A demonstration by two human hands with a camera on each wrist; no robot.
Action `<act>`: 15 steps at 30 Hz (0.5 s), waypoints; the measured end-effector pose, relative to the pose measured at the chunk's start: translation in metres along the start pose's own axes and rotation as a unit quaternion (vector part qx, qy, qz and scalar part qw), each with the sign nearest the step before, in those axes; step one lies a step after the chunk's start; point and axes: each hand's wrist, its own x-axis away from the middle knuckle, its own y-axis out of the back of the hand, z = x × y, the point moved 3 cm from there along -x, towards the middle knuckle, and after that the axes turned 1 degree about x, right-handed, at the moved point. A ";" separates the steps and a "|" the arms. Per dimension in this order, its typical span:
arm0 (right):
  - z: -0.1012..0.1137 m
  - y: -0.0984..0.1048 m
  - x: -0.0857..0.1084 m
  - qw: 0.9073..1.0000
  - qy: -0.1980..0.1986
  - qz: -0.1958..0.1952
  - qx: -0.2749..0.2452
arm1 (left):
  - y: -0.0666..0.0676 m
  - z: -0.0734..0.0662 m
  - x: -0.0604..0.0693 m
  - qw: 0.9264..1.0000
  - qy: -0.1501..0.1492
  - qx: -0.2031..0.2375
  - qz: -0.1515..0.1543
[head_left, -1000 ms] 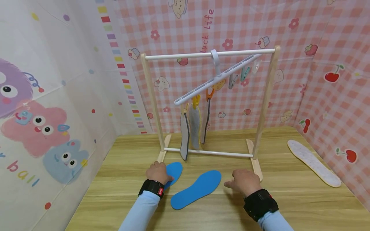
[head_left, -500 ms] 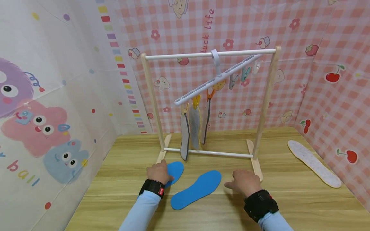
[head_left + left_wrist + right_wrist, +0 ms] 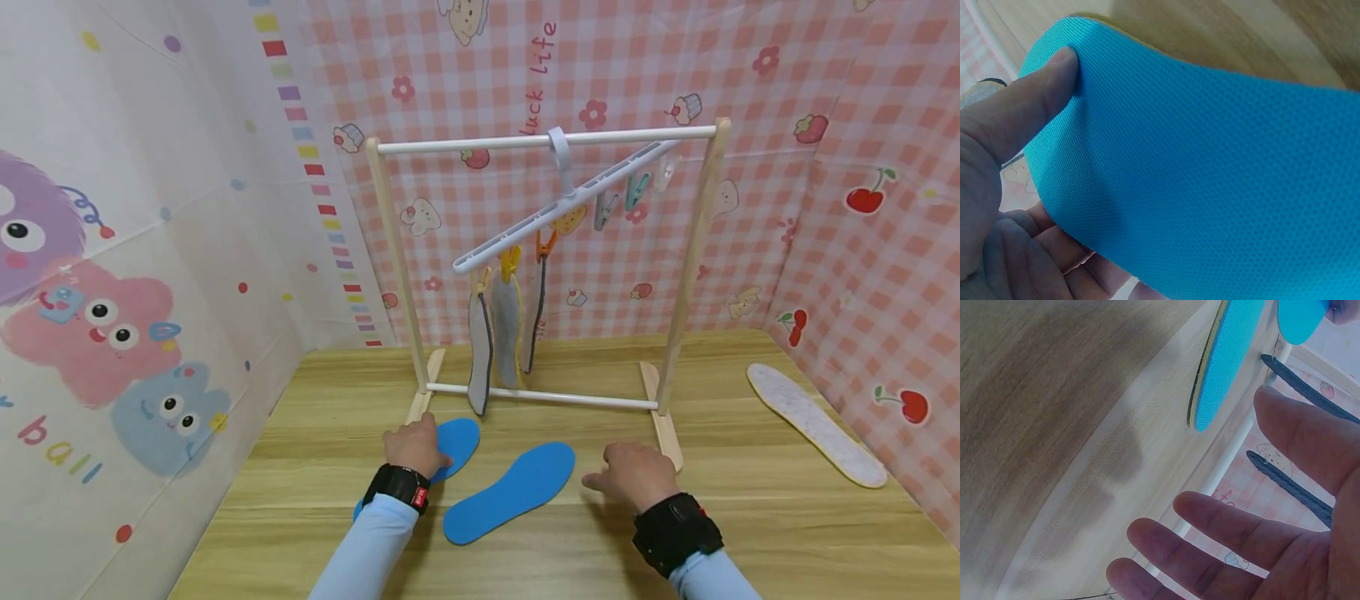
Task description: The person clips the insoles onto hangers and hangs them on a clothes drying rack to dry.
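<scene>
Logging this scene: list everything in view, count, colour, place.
Table: 1, light wood, foreground
Rack: 1, wood and white, on table
Hanger: 1, pale grey, on rack bar
Clips: 6, two yellowish, orange, grey, teal, whitish, on hanger
Hanging insoles: 3, greyish, clipped beneath
Blue insoles: 2, blue, one on table, one in left hand
Pale insole: 1, whitish, table right
Backdrop: count unclear, pink-checked and white, surrounding
Wristbands: 2, black, both wrists
Sleeves: 2, light blue, forearms
Left hand: 1, bare, left foreground
Right hand: 1, bare, over table

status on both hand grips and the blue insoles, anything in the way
Left grip pinching flat blue textured insole. Right grip empty. Second blue insole lying between them. Wooden rack with white bars beyond, seemingly not blocking.
</scene>
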 end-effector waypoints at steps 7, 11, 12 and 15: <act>-0.001 -0.001 0.000 1.000 0.003 -0.009 -0.001 | 0.000 0.000 0.001 1.000 -0.006 0.001 -0.005; -0.001 -0.001 0.001 1.000 0.003 -0.010 -0.001 | 0.001 -0.001 0.000 1.000 -0.009 -0.001 -0.007; -0.001 -0.001 0.001 1.000 0.003 -0.009 -0.001 | 0.001 -0.001 0.000 1.000 -0.009 -0.002 -0.007; 0.000 0.000 0.001 1.000 0.002 -0.006 -0.001 | 0.002 -0.002 0.000 1.000 -0.011 -0.005 -0.012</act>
